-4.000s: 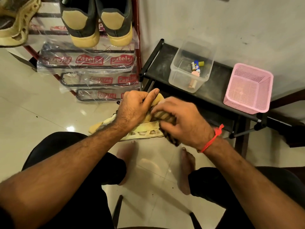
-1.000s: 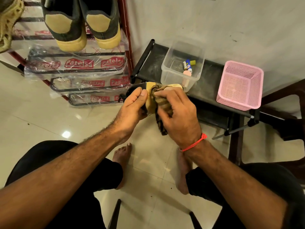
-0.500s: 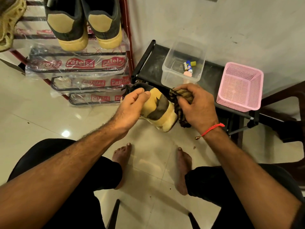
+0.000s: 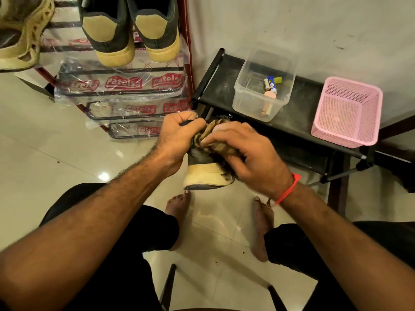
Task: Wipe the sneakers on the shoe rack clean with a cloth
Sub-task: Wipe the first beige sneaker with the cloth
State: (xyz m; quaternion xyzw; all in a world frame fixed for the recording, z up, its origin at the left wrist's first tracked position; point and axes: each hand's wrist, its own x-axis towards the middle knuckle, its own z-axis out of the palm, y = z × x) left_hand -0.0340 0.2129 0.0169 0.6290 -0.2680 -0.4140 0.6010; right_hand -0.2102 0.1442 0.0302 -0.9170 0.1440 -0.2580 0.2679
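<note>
A dark suede-like sneaker (image 4: 203,168) with a thick cream rubber sole is held in the air above the glossy tiled floor (image 4: 56,153), over the person's bare feet, its sole edge turned toward the camera. The left hand (image 4: 177,135) grips its upper end, fingers curled round the dark collar. The right hand (image 4: 244,151) presses a crumpled striped brown-and-tan cloth (image 4: 215,140) against the sneaker's dark side, fingers bent over the fabric and holding it; the cloth lies between this hand and the shoe, touching the left hand's knuckles. A red thread (image 4: 288,190) circles the right wrist. At the upper left stands a metal rack (image 4: 186,41) with red posts and bars wrapped in clear printed plastic; on it sits a pair of shoes (image 4: 132,30), heels outward, dark with tan heel patches and cream soles, and a tan perforated shoe (image 4: 20,37) at the rack's left edge. To the right a low black shelf (image 4: 298,122) carries a clear plastic tub (image 4: 262,86) holding small items and a pink mesh basket (image 4: 345,111) at its right end
</note>
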